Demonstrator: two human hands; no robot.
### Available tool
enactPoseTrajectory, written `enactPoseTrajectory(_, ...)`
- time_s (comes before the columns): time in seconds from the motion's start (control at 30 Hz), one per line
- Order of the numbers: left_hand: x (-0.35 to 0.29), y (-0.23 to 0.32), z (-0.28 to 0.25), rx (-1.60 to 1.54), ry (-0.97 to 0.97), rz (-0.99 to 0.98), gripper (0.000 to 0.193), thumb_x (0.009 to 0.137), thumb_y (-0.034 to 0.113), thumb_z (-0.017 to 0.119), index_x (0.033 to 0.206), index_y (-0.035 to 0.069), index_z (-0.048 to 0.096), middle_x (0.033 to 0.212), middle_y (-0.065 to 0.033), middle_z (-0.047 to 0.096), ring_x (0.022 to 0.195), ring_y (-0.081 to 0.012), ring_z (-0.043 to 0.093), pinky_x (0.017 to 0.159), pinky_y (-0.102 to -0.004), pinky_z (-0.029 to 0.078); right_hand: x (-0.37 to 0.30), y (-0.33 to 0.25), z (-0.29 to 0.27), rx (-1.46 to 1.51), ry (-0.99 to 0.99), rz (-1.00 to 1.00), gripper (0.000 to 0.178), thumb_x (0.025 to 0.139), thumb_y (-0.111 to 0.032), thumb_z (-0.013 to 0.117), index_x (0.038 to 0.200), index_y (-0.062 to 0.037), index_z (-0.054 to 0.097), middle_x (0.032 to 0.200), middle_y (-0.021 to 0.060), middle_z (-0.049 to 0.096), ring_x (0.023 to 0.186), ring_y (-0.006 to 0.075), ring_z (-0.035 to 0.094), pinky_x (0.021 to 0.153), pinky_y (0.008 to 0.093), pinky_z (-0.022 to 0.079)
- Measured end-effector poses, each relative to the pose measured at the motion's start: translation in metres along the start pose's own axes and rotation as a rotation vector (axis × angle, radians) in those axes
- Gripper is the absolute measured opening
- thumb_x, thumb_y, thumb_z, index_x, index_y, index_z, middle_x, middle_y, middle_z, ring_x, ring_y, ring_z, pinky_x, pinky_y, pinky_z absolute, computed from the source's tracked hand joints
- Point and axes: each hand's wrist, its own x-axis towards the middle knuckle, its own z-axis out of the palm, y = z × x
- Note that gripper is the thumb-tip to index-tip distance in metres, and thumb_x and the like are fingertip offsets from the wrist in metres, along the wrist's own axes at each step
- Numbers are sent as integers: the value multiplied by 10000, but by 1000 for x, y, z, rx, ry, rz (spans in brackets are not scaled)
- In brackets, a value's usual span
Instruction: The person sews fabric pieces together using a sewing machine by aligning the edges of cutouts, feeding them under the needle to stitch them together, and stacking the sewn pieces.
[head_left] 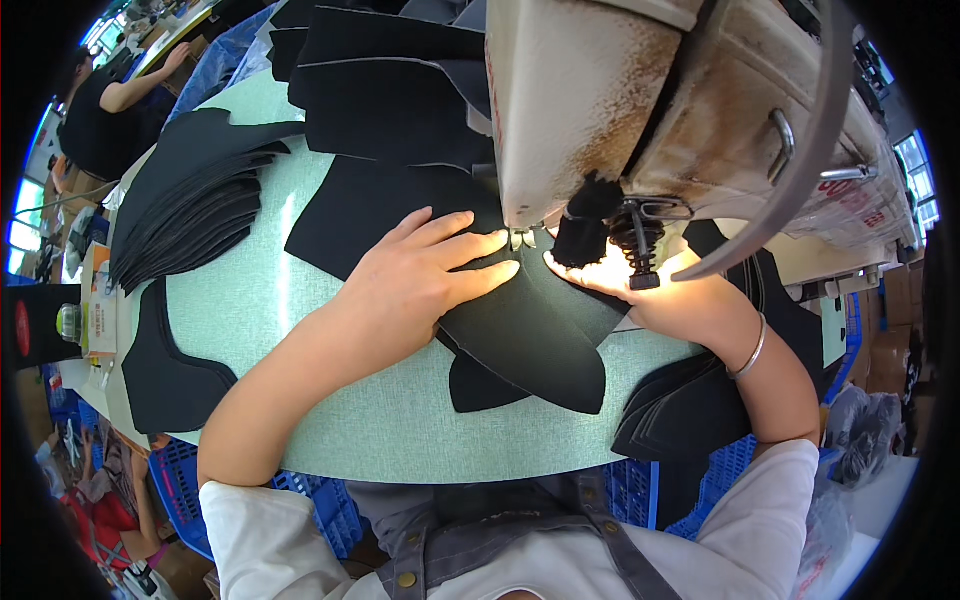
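My left hand [420, 275] lies flat, fingers together, on a curved black fabric piece [530, 345] on the pale green table [380, 430], fingertips just left of the presser foot [520, 238]. My right hand [650, 290], with a bangle on the wrist, presses the same fabric from the right, partly hidden under the head of the white, rust-stained sewing machine [680, 110]. A lamp lights its fingers.
A fanned stack of black cut pieces [190, 215] lies at the left, more black pieces [390, 90] at the back and another pile [690, 410] near my right elbow. Another person [110, 105] sits at the far left. Blue crates [640, 490] stand below the table edge.
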Motion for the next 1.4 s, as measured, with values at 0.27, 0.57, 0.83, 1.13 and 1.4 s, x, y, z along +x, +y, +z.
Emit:
enactPoseTrajectory(0.27,1,46,14,151,164,-30,567,617,-33,642,1181,-59,588,1157,-181,584,1120,-337,555,1012,-440,435,-1,-49,-14,-290,-164,-16,460,794,-91,582,1252,-58,612,1298,78,612,1061,197,666,728,299,568)
enactPoseTrajectory(0.57,-4,17,11,-104,83,-14,458,720,-59,614,1172,14,614,1208,-142,592,1225,-330,546,1014,-396,475,-10,-16,0,-85,-4,-55,221,806,-157,637,994,-49,686,771,69,616,685,209,637,584,338,490)
enactPoseTrajectory(0.83,5,37,19,231,172,64,405,721,16,614,1114,-80,605,1172,-204,582,1175,-343,545,995,-410,473,4,-30,-14,-210,49,-51,201,753,-142,651,907,-14,638,823,80,622,767,221,641,625,333,515)
enactPoseTrajectory(1.13,-1,11,-7,-491,144,-174,381,682,-83,608,1057,-31,654,1004,-169,673,863,-315,655,751,-354,539,-5,-54,-11,-265,-187,-50,373,748,-131,639,1083,32,653,1155,159,660,1019,281,668,747,337,560)
enactPoseTrajectory(1.4,0,32,8,-46,133,-100,446,710,-1,651,1154,-7,612,1169,-118,574,1005,-270,624,734,-348,570,3,-54,-2,-241,-43,-277,357,772,-147,612,1079,33,647,1250,222,596,1129,291,619,885,324,544)
